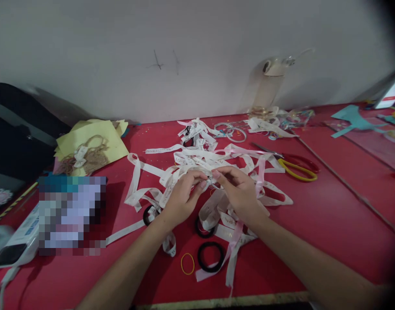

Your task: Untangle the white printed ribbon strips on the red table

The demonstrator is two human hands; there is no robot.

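My left hand [181, 197] and my right hand [238, 189] meet over a tangled pile of white printed ribbons [202, 161] on the red table [329, 215]. Both pinch the same small bit of white ribbon [210, 179] between thumb and fingertips. A pale pink ribbon [260, 174] drapes over my right wrist. Black hair ties [210, 256] and a yellow rubber band [187, 263] lie just below my hands, near the front edge.
Scissors with yellow and red handles [292, 165] lie right of the pile. A clear bottle [270, 86] stands at the wall. Yellow paper with twine [90, 146] sits left; teal paper cutouts [355, 120] far right. A thin stick [346, 185] runs diagonally.
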